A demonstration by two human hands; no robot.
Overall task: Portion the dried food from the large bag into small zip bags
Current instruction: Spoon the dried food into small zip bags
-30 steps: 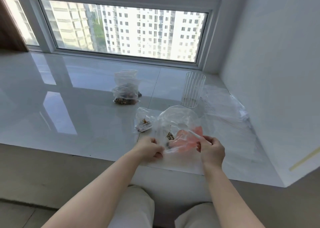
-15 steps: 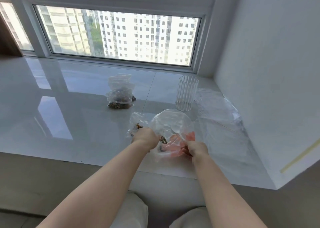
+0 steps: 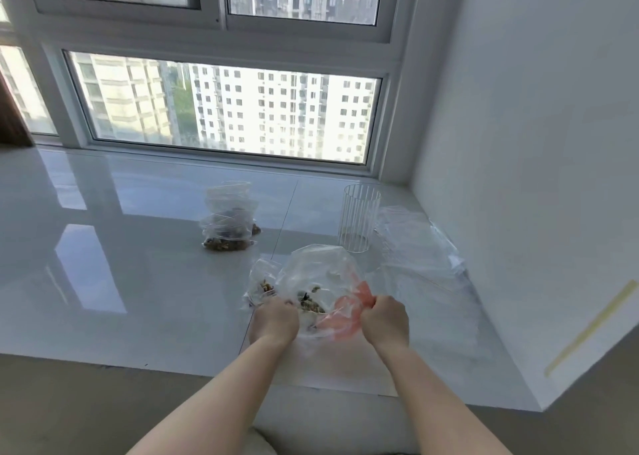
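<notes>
1. Two hands hold one large clear bag [image 3: 320,275] low over the glossy white worktop [image 3: 138,281]. The left hand [image 3: 275,321] grips its near left edge with curled fingers, and the right hand [image 3: 385,320] grips the pink-red part [image 3: 347,316] at its right side in a fist.
2. One small heap of brown dried food [image 3: 311,304] lies inside the large bag, between the hands.
3. One small zip bag [image 3: 262,283] with a little food lies just left of the large bag, touching it. It seems to have a white label, but no writing can be read.
4. One pile of filled zip bags [image 3: 230,219] stands further back; their number is hard to count.
5. One ribbed clear cup [image 3: 359,221] stands upright behind the large bag.
6. Some empty clear bags [image 3: 415,247] lie to the right by the wall; their edges are hard to make out.
</notes>
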